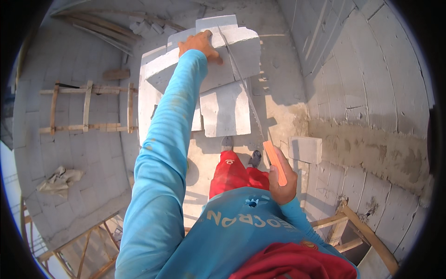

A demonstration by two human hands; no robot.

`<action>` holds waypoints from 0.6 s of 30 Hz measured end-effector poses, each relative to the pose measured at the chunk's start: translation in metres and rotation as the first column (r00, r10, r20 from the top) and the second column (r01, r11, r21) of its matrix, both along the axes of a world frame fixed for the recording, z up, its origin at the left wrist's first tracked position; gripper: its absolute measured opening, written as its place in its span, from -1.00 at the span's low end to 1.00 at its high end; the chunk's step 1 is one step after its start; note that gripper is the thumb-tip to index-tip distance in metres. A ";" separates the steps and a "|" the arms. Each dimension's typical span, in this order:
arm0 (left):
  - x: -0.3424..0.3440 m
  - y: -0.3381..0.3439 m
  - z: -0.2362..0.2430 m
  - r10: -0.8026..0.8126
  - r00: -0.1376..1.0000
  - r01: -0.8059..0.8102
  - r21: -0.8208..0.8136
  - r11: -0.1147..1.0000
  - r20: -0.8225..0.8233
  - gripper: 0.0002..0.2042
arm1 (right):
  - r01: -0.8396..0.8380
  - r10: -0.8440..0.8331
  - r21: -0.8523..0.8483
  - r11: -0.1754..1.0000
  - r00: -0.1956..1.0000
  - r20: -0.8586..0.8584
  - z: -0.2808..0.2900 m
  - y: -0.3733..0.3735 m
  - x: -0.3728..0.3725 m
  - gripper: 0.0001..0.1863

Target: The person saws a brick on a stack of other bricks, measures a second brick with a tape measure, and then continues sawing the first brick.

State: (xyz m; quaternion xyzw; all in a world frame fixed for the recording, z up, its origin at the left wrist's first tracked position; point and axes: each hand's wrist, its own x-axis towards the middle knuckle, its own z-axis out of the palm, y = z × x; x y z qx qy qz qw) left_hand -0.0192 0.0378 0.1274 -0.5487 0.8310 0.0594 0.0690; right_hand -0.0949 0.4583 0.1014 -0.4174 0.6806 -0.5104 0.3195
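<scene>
A long light-grey aerated concrete block lies on top of a stack of similar blocks. My left hand grips its upper side, fingers spread over the far edge and thumb on the near face. In my right hand, closed around it, is the orange handle of a handsaw. The saw's long thin blade runs up and away to the left, crossing the block to the right of my left hand. Below it, another block faces me, its surface partly shaded.
A smaller block stands against the block wall on the right. To the left, a wooden ladder-like frame rests by another block wall. Planks lie at the far left, and timber framing is at lower right.
</scene>
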 end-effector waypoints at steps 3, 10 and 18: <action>0.001 0.006 -0.002 -0.004 1.000 0.004 -0.037 0.999 0.006 -0.01 | 0.001 -0.001 0.004 1.000 1.000 -0.028 -0.006 0.004 0.001 -0.47; -0.002 0.039 -0.006 -0.023 1.000 0.022 -0.117 0.993 -0.011 -0.08 | 0.003 -0.026 -0.205 0.979 0.994 -0.109 -0.002 -0.129 -0.009 -0.51; -0.004 0.048 -0.007 -0.006 1.000 0.003 -0.127 0.992 -0.025 -0.13 | 0.039 -0.093 -0.251 0.967 0.974 -0.208 -0.007 -0.069 0.001 -0.47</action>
